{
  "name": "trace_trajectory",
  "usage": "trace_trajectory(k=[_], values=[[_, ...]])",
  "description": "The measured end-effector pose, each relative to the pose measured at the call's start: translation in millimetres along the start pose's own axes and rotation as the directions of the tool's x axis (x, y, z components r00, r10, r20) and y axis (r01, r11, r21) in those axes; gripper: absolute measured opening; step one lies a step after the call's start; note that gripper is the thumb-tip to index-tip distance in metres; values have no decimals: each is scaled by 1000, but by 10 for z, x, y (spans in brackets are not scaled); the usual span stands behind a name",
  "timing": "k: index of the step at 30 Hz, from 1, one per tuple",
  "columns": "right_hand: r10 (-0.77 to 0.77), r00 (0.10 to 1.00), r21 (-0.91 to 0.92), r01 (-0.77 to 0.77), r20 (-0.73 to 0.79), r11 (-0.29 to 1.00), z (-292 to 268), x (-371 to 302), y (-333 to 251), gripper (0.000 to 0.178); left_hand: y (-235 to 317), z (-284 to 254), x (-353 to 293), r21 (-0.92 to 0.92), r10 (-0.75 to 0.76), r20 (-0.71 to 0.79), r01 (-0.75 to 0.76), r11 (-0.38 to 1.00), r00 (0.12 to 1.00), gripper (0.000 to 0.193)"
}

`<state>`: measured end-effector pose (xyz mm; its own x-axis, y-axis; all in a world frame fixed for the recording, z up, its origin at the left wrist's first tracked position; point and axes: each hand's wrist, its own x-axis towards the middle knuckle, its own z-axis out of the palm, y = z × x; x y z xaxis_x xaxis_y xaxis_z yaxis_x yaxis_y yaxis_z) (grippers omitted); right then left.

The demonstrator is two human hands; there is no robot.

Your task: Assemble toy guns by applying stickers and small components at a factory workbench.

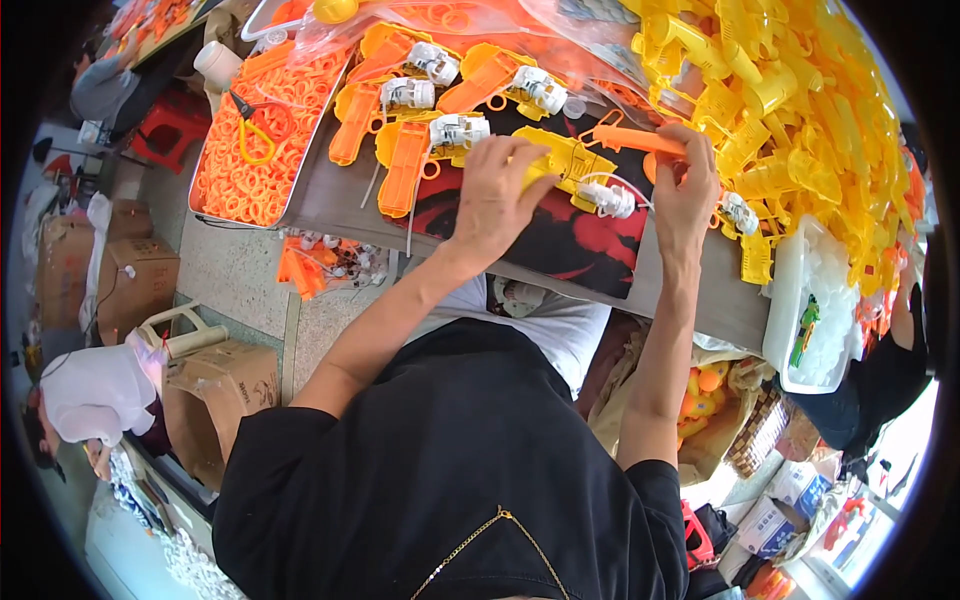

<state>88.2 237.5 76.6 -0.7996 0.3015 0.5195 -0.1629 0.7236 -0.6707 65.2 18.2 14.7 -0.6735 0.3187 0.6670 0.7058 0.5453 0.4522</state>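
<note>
My left hand [497, 200] is closed on the near end of a yellow plastic toy-gun shell [565, 158] above a black-and-red mat [570, 250]. A white mechanism [607, 199] with thin wires sits at the shell's right end. My right hand [685, 185] grips an orange plastic part [638, 139] between thumb and fingers, just right of the shell. Its far end reaches over the shell without my being able to tell whether they touch. To the left lie several yellow shells fitted with orange parts [403, 165] and white mechanisms [459, 131].
A metal tray of orange rings [245, 185] stands at left with yellow-handled scissors [255, 135] on it. Yellow shells [780, 110] are heaped at right, beside a white tub [785, 345]. Another shell with a white mechanism [740, 213] lies by my right hand. Co-workers sit on both sides.
</note>
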Motion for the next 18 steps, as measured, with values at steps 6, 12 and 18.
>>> trace_trajectory(k=[6, 12, 18], values=[[-681, 617, -33, 750, 395, 661, 284, -512, -402, 47, -34, -507, 77, -647, -518, 703, 740, -181, 488, 69], [-508, 859, -103, 511, 57, 853, 218, -924, -224, 57, -28, -426, 28, -404, -415, 625, 728, 554, 662, 81], [-108, 957, -272, 184, 270, 945, 86, -691, 41, 53, -221, -206, -88, -487, -322, 487, 559, 671, 812, 57]])
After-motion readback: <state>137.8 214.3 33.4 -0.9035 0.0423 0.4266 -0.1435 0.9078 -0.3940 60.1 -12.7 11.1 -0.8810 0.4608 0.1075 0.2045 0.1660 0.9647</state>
